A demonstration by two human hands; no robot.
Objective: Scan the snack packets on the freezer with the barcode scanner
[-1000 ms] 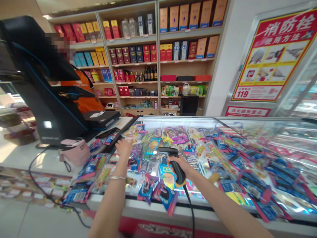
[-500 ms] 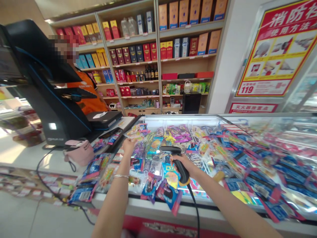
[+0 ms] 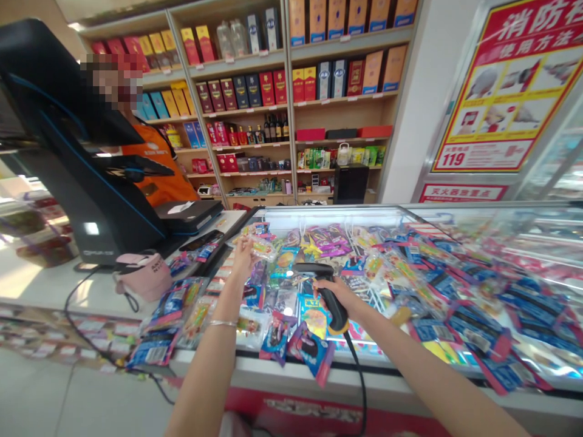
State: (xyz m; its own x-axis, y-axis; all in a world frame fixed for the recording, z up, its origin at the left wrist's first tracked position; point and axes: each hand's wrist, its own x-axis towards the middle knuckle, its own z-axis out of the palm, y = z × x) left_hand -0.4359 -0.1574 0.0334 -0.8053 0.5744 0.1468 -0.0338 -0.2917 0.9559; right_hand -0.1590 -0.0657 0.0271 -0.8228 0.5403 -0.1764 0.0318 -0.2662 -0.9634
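My left hand (image 3: 244, 256), with a bracelet on the wrist, is closed on the end of a clear snack packet (image 3: 263, 247) above the left part of the glass-topped case. My right hand (image 3: 337, 292) grips a black and yellow barcode scanner (image 3: 336, 312) by its handle. The scanner's head points left, toward the left hand, and its cable hangs over the front edge. Below the hands lie a blue and yellow snack bag (image 3: 313, 314) and a blue and pink snack packet (image 3: 311, 352), both on the glass.
Many blue packets (image 3: 478, 331) spread over the right side of the case. At left, a pink cup (image 3: 143, 276) stands beside a black checkout terminal (image 3: 104, 200). A person in an orange vest (image 3: 157, 164) is behind it. Shelves (image 3: 246, 149) with boxes and bottles line the back.
My left hand has moved slightly up and right, and a clear snack packet now shows in its fingers. The right hand still holds the scanner in nearly the same place.
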